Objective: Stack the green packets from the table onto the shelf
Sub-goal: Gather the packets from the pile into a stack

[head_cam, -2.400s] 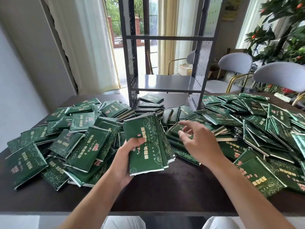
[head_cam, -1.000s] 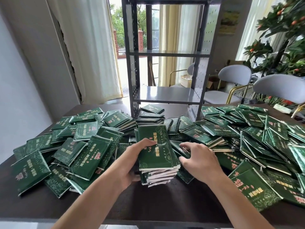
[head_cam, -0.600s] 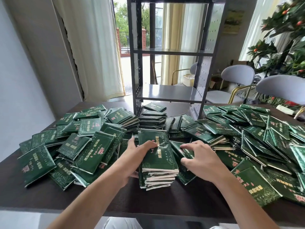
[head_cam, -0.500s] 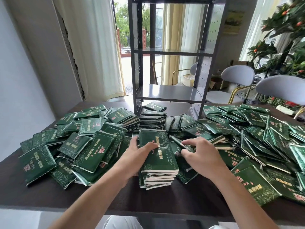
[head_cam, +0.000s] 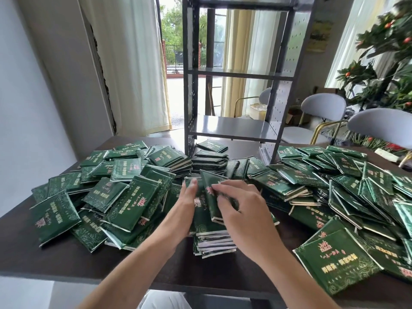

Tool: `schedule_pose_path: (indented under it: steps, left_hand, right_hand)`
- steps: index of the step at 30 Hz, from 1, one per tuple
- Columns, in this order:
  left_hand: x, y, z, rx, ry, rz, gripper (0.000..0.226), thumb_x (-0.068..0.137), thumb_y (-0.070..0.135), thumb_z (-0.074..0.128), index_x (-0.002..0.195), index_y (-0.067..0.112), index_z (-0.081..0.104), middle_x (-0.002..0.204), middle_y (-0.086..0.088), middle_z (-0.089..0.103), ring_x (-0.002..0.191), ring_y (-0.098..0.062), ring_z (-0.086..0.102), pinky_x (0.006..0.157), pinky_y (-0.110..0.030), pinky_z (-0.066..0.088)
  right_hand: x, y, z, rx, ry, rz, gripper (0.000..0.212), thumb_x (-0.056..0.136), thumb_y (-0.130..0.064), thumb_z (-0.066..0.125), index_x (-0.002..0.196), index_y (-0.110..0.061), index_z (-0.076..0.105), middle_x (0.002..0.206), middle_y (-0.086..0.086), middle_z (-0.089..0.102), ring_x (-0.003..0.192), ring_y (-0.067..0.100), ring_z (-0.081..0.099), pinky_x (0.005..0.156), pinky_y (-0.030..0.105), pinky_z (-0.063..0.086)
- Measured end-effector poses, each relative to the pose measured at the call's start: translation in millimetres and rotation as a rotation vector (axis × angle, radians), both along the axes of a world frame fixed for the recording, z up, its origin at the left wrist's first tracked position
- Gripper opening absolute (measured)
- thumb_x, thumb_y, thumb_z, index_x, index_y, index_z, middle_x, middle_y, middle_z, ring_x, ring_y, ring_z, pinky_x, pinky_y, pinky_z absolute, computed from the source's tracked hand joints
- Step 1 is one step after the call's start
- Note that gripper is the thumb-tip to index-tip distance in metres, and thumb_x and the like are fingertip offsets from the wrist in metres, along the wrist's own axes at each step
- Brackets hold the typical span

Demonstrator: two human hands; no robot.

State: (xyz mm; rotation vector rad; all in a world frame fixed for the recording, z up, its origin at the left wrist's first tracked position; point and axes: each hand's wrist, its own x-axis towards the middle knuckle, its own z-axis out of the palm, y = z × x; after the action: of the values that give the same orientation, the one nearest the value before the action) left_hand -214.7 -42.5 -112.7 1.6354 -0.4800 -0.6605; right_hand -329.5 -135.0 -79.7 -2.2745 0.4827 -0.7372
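Green packets with gold and red print lie in heaps across the dark table (head_cam: 66, 262). A neat stack of green packets (head_cam: 213, 239) stands in the middle near the front edge. My left hand (head_cam: 185, 208) rests against the stack's left side, its fingers reaching over the top. My right hand (head_cam: 243, 210) pinches one green packet (head_cam: 213, 197) and holds it tilted on top of the stack. The dark metal shelf (head_cam: 231, 128) stands at the back of the table; its lower boards are bare.
Loose packets pile up left (head_cam: 124, 204) and right (head_cam: 334, 197) of the stack, and a low pile (head_cam: 209, 159) sits at the shelf's foot. Two grey chairs (head_cam: 379, 128) and a potted plant (head_cam: 388, 70) stand at the right. A curtain (head_cam: 133, 63) hangs at the back left.
The stack went from my left hand down onto the table. My right hand picked a packet from the pile to the right and brought it onto the stack's top.
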Motion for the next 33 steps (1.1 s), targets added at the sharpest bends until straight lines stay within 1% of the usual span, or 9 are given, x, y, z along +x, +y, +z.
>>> schedule_pose_path:
  steps: [6,10,15,16,20,23,25,30,33]
  left_hand:
    - [-3,-5,3,-0.005,-0.007,-0.061,0.114,0.058,0.105,0.034,0.157,0.05,0.018,0.169,0.012,0.015,0.153,-0.016,0.022,0.124,-0.055,0.015]
    - [1,-13,-4,0.012,-0.031,-0.042,0.126,0.047,0.107,0.04,0.157,0.051,0.014,0.165,0.008,0.028,0.15,-0.018,0.03,0.124,-0.053,0.018]
    - [-4,-16,6,0.013,0.018,-0.074,0.067,0.084,0.084,0.032,0.146,0.062,0.016,0.167,0.019,0.002,0.155,-0.012,0.011,0.124,-0.05,0.013]
    - [-5,-16,7,0.013,0.024,-0.088,0.076,0.081,0.083,0.032,0.15,0.06,0.011,0.167,0.02,0.002,0.154,-0.01,0.012,0.122,-0.05,0.012]
    - [-1,-15,5,0.007,-0.031,-0.097,0.092,0.081,0.08,0.054,0.155,0.055,0.005,0.16,0.016,0.03,0.143,-0.007,0.035,0.124,-0.044,0.02]
    - [3,-17,0,-0.014,-0.074,-0.08,0.09,0.085,0.06,0.064,0.153,0.058,0.006,0.124,0.009,0.07,0.111,-0.008,0.068,0.111,-0.038,0.044]
    - [4,-21,-6,-0.019,-0.044,-0.067,0.084,0.099,0.045,0.058,0.154,0.054,-0.004,0.11,0.016,0.072,0.097,0.001,0.071,0.098,-0.025,0.047]
    - [3,-25,-6,-0.039,0.004,-0.16,0.089,0.095,0.05,0.054,0.155,0.051,-0.011,0.159,0.009,0.032,0.144,-0.019,0.04,0.124,-0.046,0.022]
    - [50,-31,-52,-0.101,0.023,-0.168,0.083,0.098,0.008,0.055,0.161,0.033,0.009,0.162,-0.011,0.031,0.142,-0.031,0.04,0.12,-0.045,0.03]
  right_hand:
    - [-5,-5,-7,0.1,-0.094,-0.085,0.054,0.085,-0.022,0.077,0.132,-0.042,0.058,0.136,-0.024,0.047,0.133,-0.003,0.035,0.11,0.02,0.03]
    - [-6,-4,-1,0.461,0.067,0.006,0.065,0.094,-0.033,0.067,0.146,-0.051,0.032,0.143,-0.023,0.032,0.131,-0.002,0.026,0.107,0.025,0.023]
    - [-3,-2,0,0.546,0.087,0.063,0.069,0.101,-0.03,0.056,0.154,-0.051,0.016,0.16,-0.018,0.022,0.137,-0.002,0.023,0.113,0.03,0.019]
    - [-2,-2,-1,0.513,0.107,0.053,0.072,0.101,-0.032,0.055,0.155,-0.051,0.011,0.163,-0.017,0.016,0.145,0.001,0.017,0.117,0.033,0.016]
    - [-2,-4,-2,0.545,0.111,0.034,0.084,0.1,-0.036,0.057,0.156,-0.05,-0.003,0.166,-0.017,0.009,0.153,0.008,0.007,0.122,0.04,0.01]
    - [-3,-10,1,0.726,0.028,-0.014,0.073,0.1,-0.037,0.054,0.158,-0.044,0.011,0.164,-0.018,0.019,0.151,0.011,0.019,0.124,0.046,0.018]
    - [-3,-11,1,0.771,0.015,-0.056,0.066,0.101,-0.04,0.051,0.158,-0.042,0.018,0.164,-0.016,0.022,0.151,0.012,0.021,0.123,0.048,0.022]
    - [-1,-14,-7,0.871,0.078,-0.014,0.066,0.102,-0.045,0.048,0.158,-0.043,0.014,0.165,-0.011,0.019,0.153,0.015,0.013,0.122,0.048,0.012]
    - [-1,-17,-5,0.894,0.087,0.021,0.064,0.1,-0.051,0.047,0.157,-0.045,0.019,0.16,-0.02,0.02,0.152,0.014,0.016,0.124,0.049,0.011]
